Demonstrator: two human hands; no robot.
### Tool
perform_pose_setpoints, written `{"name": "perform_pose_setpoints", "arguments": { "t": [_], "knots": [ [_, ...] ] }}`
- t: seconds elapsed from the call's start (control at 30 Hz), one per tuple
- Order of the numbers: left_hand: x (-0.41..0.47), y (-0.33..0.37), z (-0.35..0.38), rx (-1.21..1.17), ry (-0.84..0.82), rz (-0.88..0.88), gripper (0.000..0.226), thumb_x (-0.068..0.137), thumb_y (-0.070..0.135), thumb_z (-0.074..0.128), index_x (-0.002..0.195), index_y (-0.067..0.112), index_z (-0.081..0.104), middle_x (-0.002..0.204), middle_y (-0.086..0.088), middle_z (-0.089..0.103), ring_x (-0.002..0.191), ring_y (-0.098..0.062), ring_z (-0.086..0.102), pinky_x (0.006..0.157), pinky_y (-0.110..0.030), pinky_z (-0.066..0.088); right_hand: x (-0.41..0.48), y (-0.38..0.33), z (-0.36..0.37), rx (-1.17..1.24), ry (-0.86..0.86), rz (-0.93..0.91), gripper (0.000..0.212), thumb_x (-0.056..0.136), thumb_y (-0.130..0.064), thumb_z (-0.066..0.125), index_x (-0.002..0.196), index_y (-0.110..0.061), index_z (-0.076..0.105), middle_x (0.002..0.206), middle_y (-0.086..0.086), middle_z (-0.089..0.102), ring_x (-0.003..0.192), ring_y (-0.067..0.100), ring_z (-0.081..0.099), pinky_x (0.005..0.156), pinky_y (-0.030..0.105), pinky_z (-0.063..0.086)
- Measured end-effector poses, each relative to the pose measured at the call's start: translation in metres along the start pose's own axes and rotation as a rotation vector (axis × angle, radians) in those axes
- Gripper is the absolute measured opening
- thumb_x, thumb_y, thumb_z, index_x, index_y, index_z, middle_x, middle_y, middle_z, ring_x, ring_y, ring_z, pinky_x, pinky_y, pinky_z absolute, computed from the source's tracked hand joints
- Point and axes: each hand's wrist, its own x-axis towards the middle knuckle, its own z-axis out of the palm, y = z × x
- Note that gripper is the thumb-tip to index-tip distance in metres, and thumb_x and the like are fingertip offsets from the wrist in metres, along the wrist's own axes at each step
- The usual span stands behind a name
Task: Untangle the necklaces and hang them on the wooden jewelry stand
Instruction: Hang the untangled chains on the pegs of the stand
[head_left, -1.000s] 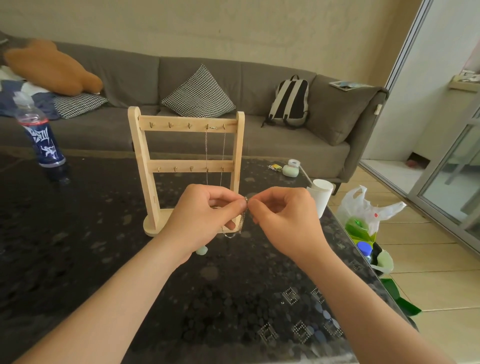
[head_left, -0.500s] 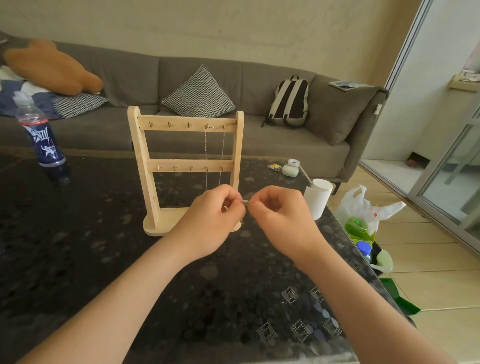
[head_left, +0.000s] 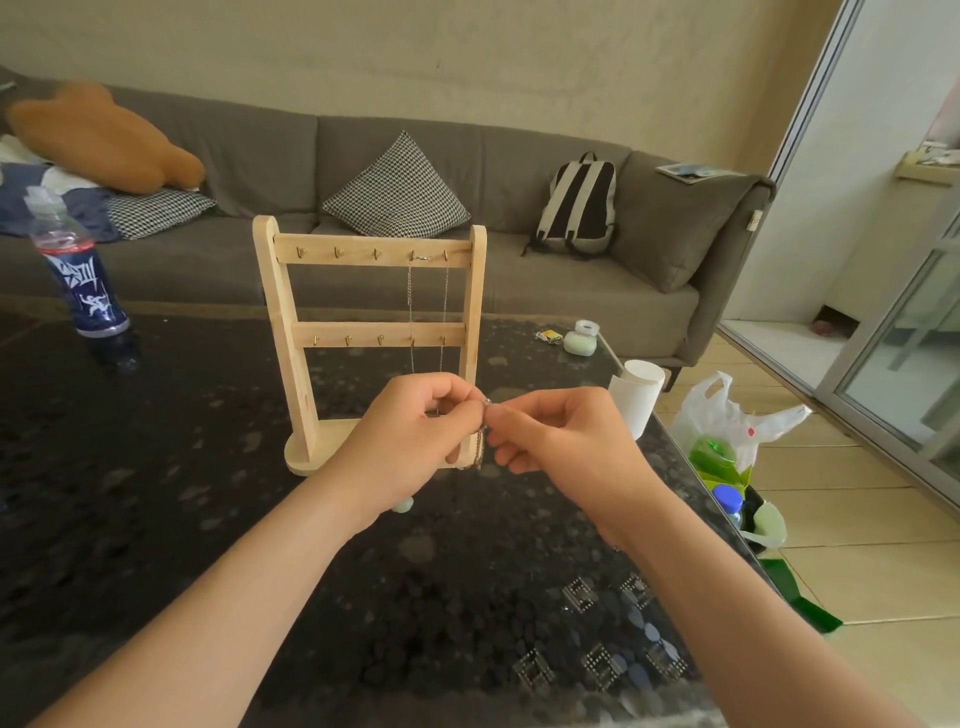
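Both hands are held a little above the middle of the dark tabletop (head_left: 156, 467), just in front of the wooden jewelry stand (head_left: 291, 332). The left hand (head_left: 400, 441) and the right hand (head_left: 566, 441) come together almost tip to tip. The fingers (head_left: 457, 397) of the left hand are curled and pinch the upper end of a necklace (head_left: 480, 449). The fingers (head_left: 519, 415) of the right hand pinch the same chain just beside them. Below the pinch the necklace hangs down as a short, bunched loop between the two hands (if it touches the base of the stand, I cannot tell).

The stand is upright toward the far edge of the tabletop. A hanging chain (head_left: 410, 306) is on the hooks at the right end of its upper bar. The two strands of this chain go down past the lower bar, and their lower end is hidden behind the left hand.

A plastic bottle (head_left: 78, 275) stands near the far left edge of the tabletop. A white paper cup (head_left: 636, 397) stands at the right edge, and a small green case (head_left: 579, 343) lies near the far right corner. A small pale green thing (head_left: 402, 504) lies under the left wrist, mostly hidden. Behind the tabletop is a grey sofa (head_left: 208, 260) with a backpack (head_left: 579, 208).
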Motion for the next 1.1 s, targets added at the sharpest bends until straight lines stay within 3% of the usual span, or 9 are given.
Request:
{"name": "perform_pose_setpoints", "arguments": {
  "t": [0.13, 0.33, 0.6, 0.87, 0.97, 1.1],
  "knots": [
    [0.0, -0.004, -0.001, 0.073, 0.043, 0.053, 0.007, 0.1, 0.031, 0.071, 0.098, 0.032, 0.077, 0.084, 0.019, 0.073, 0.084, 0.001, 0.068, 0.071, -0.018, 0.054, 0.0, 0.002, 0.0, -0.101, 0.037, -0.063, 0.009, 0.099, -0.022, 0.076, 0.097, -0.018, 0.083, 0.078, 0.003, 0.08, 0.075, 0.019, 0.078, 0.073, 0.03, 0.065],
    [-0.001, -0.002, -0.002, 0.02, 0.09, 0.041, 0.005, 0.096, 0.03, 0.074, 0.092, 0.031, 0.078, 0.084, 0.014, 0.073, 0.086, -0.006, 0.07, 0.076, -0.027, 0.061, 0.001, 0.004, 0.002, -0.036, 0.095, -0.061, 0.015, 0.098, -0.027, 0.076, 0.094, -0.013, 0.08, 0.076, 0.005, 0.079, 0.069, 0.021, 0.077, 0.065, 0.029, 0.062],
    [-0.004, 0.003, -0.004, -0.04, 0.075, 0.017, 0.006, 0.095, 0.032, 0.077, 0.092, 0.031, 0.082, 0.083, 0.016, 0.076, 0.082, 0.001, 0.069, 0.074, -0.024, 0.053, 0.002, 0.008, 0.001, -0.044, 0.004, -0.114, 0.014, 0.103, -0.016, 0.069, 0.102, -0.013, 0.083, 0.083, 0.005, 0.081, 0.079, 0.021, 0.079, 0.078, 0.04, 0.067],
    [-0.004, 0.004, -0.005, -0.018, 0.08, 0.0, 0.004, 0.094, 0.031, 0.079, 0.091, 0.03, 0.083, 0.084, 0.016, 0.077, 0.086, 0.001, 0.07, 0.074, -0.023, 0.053, 0.005, 0.012, 0.005, -0.215, 0.066, -0.185, 0.013, 0.105, -0.025, 0.064, 0.097, -0.021, 0.074, 0.075, -0.002, 0.075, 0.071, 0.019, 0.073, 0.069, 0.033, 0.064],
    [-0.004, 0.005, -0.003, -0.002, 0.06, -0.01, 0.005, 0.096, 0.031, 0.077, 0.093, 0.03, 0.082, 0.085, 0.016, 0.076, 0.085, 0.0, 0.07, 0.073, -0.022, 0.054, 0.005, 0.012, 0.011, -0.286, 0.051, -0.18, 0.015, 0.109, -0.027, 0.054, 0.1, -0.022, 0.066, 0.08, 0.001, 0.074, 0.073, 0.024, 0.068, 0.064, 0.037, 0.058],
    [-0.003, 0.006, -0.002, 0.0, 0.024, -0.066, 0.011, 0.102, 0.029, 0.068, 0.097, 0.026, 0.077, 0.084, 0.005, 0.074, 0.076, -0.009, 0.07, 0.07, -0.02, 0.055, 0.005, 0.011, 0.014, -0.458, 0.004, -0.156, 0.02, 0.112, -0.031, 0.046, 0.105, -0.02, 0.062, 0.086, -0.002, 0.073, 0.072, 0.015, 0.066, 0.06, 0.031, 0.053]
  ]
}}
